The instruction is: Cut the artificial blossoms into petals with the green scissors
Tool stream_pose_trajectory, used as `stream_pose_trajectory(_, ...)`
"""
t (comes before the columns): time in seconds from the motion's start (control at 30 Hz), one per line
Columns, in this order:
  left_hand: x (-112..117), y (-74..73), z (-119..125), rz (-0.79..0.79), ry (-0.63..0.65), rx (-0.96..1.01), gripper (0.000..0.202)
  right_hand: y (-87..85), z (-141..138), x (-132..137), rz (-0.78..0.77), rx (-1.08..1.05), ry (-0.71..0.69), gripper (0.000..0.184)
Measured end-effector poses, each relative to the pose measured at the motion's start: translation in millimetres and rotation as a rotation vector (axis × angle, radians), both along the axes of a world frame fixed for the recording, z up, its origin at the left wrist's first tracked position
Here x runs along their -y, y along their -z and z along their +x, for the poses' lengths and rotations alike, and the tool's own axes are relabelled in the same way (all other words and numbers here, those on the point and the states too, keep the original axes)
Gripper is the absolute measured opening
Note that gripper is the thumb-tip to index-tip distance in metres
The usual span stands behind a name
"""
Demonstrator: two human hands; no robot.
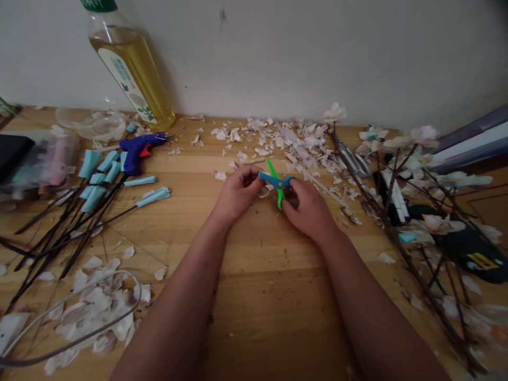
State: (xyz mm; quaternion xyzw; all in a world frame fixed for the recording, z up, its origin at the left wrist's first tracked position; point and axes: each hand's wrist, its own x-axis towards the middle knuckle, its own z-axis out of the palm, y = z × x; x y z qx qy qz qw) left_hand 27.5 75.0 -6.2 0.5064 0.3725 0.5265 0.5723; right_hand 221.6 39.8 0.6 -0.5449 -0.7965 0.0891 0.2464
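The scissors (280,183), one half blue and the other bright green, are in my right hand (307,207), whose fingers are at the handles. Their blades stand apart and point away and to the left. My left hand (240,193) is closed in a pinch right by the tip of the blue blade. What it pinches, if anything, is too small to make out. Pale petal scraps (270,188) show just behind and below the blades. Cut petal pieces (262,129) lie scattered on the wooden table (270,296) beyond both hands.
On the left are a blue glue gun (137,151), dark stems with light-blue tips (95,196), loose petals (99,307), a looped cable (137,296) and an oil bottle (154,79). Flowering branches (397,248) lie along the right side. A wall (254,58) rises behind.
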Motion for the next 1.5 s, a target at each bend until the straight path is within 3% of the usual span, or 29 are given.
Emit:
stream_pose_trajectory(0.47, 1, -2.3, 0, -0.016, -0.009, -0.078, 0.024, 0.0, 0, -3, -0.095, -0.050, 0.030, 0.007)
stream_pose_trajectory(0.77, 3, 6.1, 1, -0.033, -0.006, -0.121, 0.023, 17.3, 10, -11, 0.041, -0.454, 0.306, 0.021)
stream_pose_trajectory(0.83, 4, 0.3, 2, 0.007, -0.039, -0.216, 0.020, 19.6, 11, -12, 0.088, -0.506, 0.367, 0.025)
stream_pose_trajectory(0.9, 11, -15.9, 0, 0.071, -0.075, -0.422, 0.018, 21.0, 11, -12, 0.090, -0.471, 0.377, 0.024)
stream_pose_trajectory(1.0, 42, -54.4, -15, 0.180, -0.050, -0.749, 0.015, 22.7, 9, -13, 0.033, -0.394, 0.307, 0.020)
stream_pose_trajectory(1.03, 59, -67.4, -24, 0.202, -0.043, -0.808, 0.014, 23.4, 8, -14, 0.016, -0.418, 0.294, 0.020)
stream_pose_trajectory(1.13, 124, -93.1, -64, 0.306, -0.179, -1.313, 0.025, 25.2, 9, -17, 0.006, -0.644, 0.331, 0.025)
stream_pose_trajectory(1.23, 185, -91.8, -107, 0.301, -0.436, -1.613, 0.035, 26.3, 11, -23, 0.031, -0.810, 0.384, 0.031)
stream_pose_trajectory(1.3, 203, -80.1, -122, 0.297, -0.654, -1.674, 0.044, 26.8, 12, -26, 0.038, -0.849, 0.397, 0.033)
stream_pose_trajectory(1.37, 198, -65.9, -118, 0.350, -0.632, -1.660, 0.050, 27.0, 12, -27, 0.038, -0.867, 0.405, 0.034)
stream_pose_trajectory(1.4, 186, -59.1, -108, 0.395, -0.551, -1.630, 0.049, 27.0, 12, -28, 0.035, -0.872, 0.407, 0.035)
stream_pose_trajectory(1.5, 120, -44.9, -59, 0.454, -0.339, -1.465, 0.042, 25.8, 11, -28, 0.014, -0.873, 0.392, 0.034)
